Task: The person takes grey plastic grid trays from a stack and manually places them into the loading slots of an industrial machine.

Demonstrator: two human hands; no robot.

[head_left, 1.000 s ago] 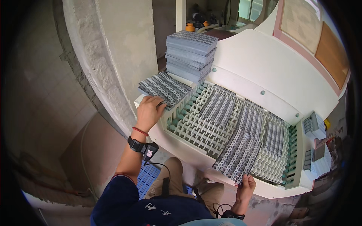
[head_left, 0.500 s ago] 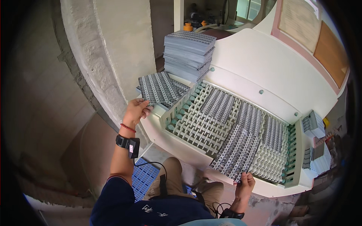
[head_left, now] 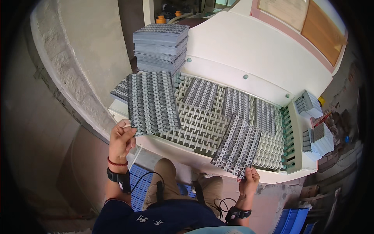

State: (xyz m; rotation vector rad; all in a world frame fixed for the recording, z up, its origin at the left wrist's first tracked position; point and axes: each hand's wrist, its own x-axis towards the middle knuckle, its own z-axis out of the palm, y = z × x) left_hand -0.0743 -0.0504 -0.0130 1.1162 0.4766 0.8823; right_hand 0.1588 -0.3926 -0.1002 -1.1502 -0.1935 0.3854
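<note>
Panel (head_left: 152, 102) rose, left fingers (head_left: 127, 135) pinching its corner

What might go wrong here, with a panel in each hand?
The left hand grips a panel near one corner; it might slip. The right hand holds a second panel seemingly close to panels on rollers; they might collide. The tall stack has uneven edges; it might slide if knocked.

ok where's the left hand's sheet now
In the head view, the sheet is left of centre, its lower-left corner in the left hand, just below the tall stack.
</note>
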